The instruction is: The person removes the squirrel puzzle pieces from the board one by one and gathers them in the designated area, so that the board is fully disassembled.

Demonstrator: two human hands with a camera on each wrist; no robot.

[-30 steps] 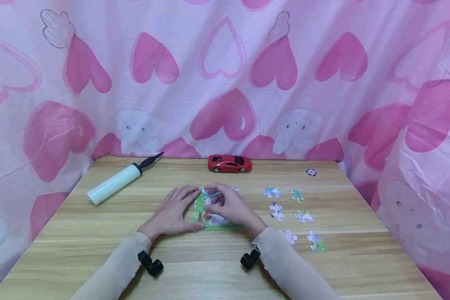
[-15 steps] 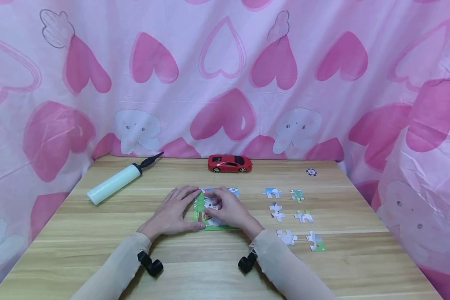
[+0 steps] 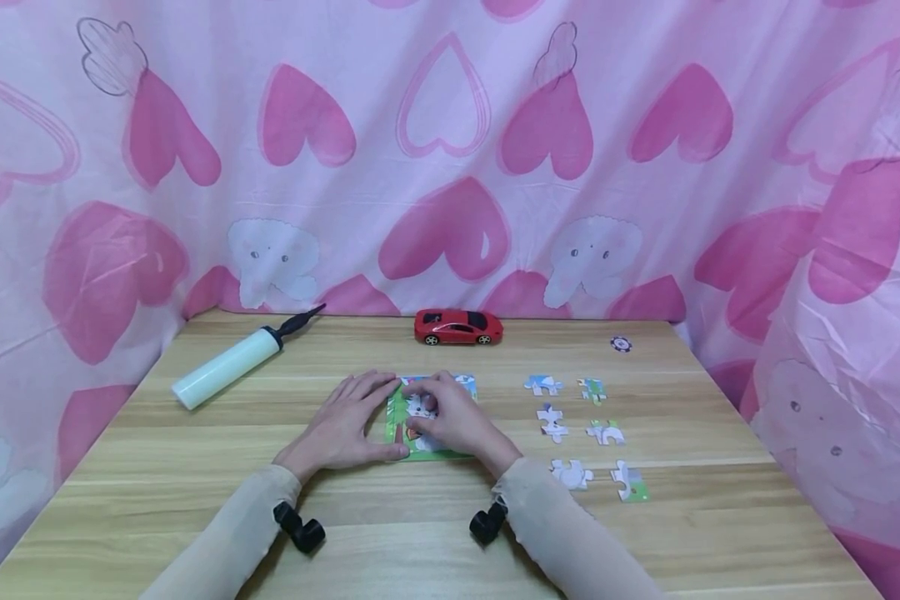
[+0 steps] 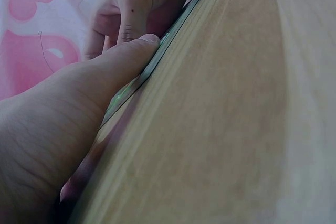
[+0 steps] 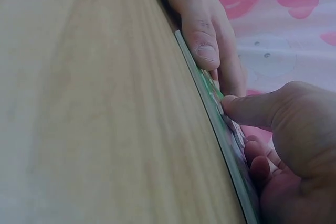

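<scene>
Head view with both wrist views. The puzzle board (image 3: 429, 450), a thin green-edged tray, lies flat on the wooden table (image 3: 195, 483) directly under both sets of fingers. The left hand (image 3: 342, 427) lies flat with straight fingers along the board's left edge, its thumb (image 4: 137, 56) laid along the near edge; this placement appears to steady the board against sliding. The right hand (image 3: 450, 419) covers the board's middle with fingers bent downward, the fingertips (image 5: 231, 103) meeting the picture surface; they seem to press a puzzle piece (image 3: 422, 408) into its seat, though whether the piece is pinched or only pushed cannot be settled from these angles.

Beyond the right hand's little-finger side, well apart from the board, six loose pieces (image 3: 553, 423) are spread singly in two rows, each lying free of its neighbours. Past the fingertips of both hands stands a red toy car (image 3: 458, 327); further out from the left fingertips lies a white hand pump (image 3: 227, 367) with a black nozzle. A small round token (image 3: 620, 343) sits at the far right. A pink heart-print curtain (image 3: 450, 150) closes off the background. Nothing lies between the hands and the loose pieces; only the right hand itself hides most of the board's picture.
</scene>
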